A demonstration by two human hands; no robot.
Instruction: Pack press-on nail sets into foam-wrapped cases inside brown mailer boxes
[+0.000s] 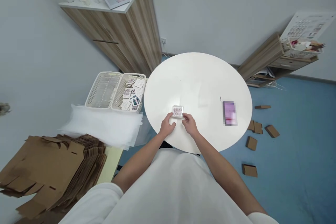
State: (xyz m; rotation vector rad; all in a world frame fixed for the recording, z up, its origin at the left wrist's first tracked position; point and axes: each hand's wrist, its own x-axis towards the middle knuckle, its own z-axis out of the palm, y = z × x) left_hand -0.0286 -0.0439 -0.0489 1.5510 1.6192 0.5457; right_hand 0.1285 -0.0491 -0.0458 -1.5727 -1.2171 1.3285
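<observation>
A small clear plastic case (177, 111) with pinkish pieces inside lies on the round white table (199, 80) near its front edge. My left hand (167, 126) has its fingers curled, with the fingertips touching the case's left end. My right hand (189, 124) pinches the case's right end between thumb and fingers. Both forearms reach in from the bottom of the view over a white garment.
A purple blurred rectangular object (230, 112) lies at the table's right. Two white baskets (115, 91), one holding several cards, stand to the left, with white foam sheets (105, 126) and flat cardboard blanks (52, 171). Several small brown boxes (252, 142) lie on the blue floor.
</observation>
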